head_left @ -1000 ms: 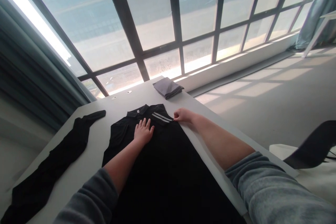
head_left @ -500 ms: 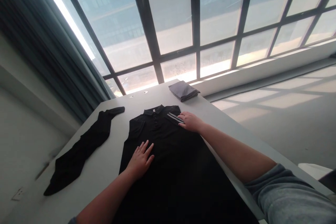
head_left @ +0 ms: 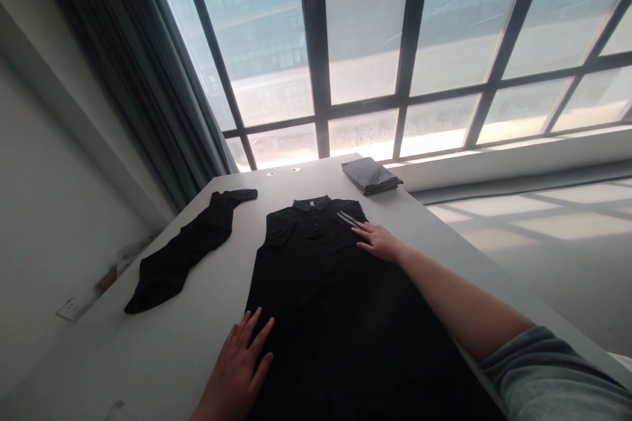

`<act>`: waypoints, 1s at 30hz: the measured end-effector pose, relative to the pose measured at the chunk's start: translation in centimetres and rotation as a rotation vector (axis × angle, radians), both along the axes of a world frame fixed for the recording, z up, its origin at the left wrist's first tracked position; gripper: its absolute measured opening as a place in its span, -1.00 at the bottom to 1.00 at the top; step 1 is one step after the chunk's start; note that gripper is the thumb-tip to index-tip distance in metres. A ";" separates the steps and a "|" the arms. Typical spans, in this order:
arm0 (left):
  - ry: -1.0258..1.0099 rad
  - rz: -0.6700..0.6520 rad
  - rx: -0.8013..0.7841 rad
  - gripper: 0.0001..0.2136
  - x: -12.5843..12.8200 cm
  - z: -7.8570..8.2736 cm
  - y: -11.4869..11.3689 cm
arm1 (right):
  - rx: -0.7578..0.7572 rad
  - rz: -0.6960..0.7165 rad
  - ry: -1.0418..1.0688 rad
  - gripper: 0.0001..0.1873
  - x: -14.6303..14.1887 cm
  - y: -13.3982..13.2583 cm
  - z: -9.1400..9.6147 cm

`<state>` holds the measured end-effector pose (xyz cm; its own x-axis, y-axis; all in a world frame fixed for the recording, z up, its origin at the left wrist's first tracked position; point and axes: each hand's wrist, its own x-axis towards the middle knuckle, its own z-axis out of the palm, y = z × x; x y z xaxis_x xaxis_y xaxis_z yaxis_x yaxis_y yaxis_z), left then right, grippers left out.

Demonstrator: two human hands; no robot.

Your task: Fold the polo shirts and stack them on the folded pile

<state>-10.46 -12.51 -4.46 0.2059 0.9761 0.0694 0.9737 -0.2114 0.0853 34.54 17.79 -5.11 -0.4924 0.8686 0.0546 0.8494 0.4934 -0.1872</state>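
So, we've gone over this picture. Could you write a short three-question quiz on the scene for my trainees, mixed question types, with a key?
1. True or false: the black shirt lies on the table with its collar towards the window.
2. Choose one. Where is the folded grey cloth?
A) on the floor
B) near the table's far end
C) on top of the shirt
3. Fill in the gap: the hand nearer the shirt's two pale stripes is the person's ______ hand.

Key
1. True.
2. B.
3. Right: the right hand lies beside them.
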 end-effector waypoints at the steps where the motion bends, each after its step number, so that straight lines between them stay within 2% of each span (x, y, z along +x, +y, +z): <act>1: 0.006 -0.010 0.016 -0.45 -0.2 -0.3 -0.4 | 0.011 -0.005 -0.012 -0.31 0.0 0.0 0.1; 4: 0.023 -0.076 0.063 -0.46 -0.3 -0.6 -1.0 | 0.060 -0.053 -0.073 -0.35 -0.3 -0.6 0.8; 6: 0.027 -0.103 0.066 -0.46 -0.1 -0.2 -1.2 | 0.094 -0.085 -0.125 -0.39 -0.8 -1.6 1.4; 8: 0.013 -0.137 0.031 -0.42 0.1 0.7 -1.3 | 0.100 -0.063 -0.168 -0.41 -1.7 -3.6 2.1; 11: -0.053 -0.260 -0.070 -0.39 0.7 3.2 -0.9 | 0.014 0.070 -0.150 -0.39 -3.4 -8.2 2.6; 14: -0.145 -0.374 -0.147 -0.59 1.8 5.7 1.1 | -0.122 0.197 -0.056 -0.34 -5.1 -13.4 2.9; 17: -0.198 -0.447 -0.109 -0.66 3.9 6.8 5.0 | -0.190 0.287 -0.003 -0.32 -6.2 -17.9 3.6; 20: -0.159 -0.469 -0.054 -0.50 6.6 6.4 9.3 | -0.247 0.358 0.030 -0.28 -6.6 -21.3 4.8; 23: -0.088 -0.469 -0.098 -0.45 8.6 5.1 11.6 | -0.293 0.412 0.065 -0.24 -6.6 -24.0 6.2; 26: -0.050 -0.552 -0.165 -0.41 9.2 4.0 10.9 | -0.319 0.450 0.104 -0.21 -6.2 -25.9 7.0; 30: -0.046 -0.685 -0.221 -0.34 8.8 3.7 6.9 | -0.276 0.463 0.163 -0.29 -5.6 -27.0 7.1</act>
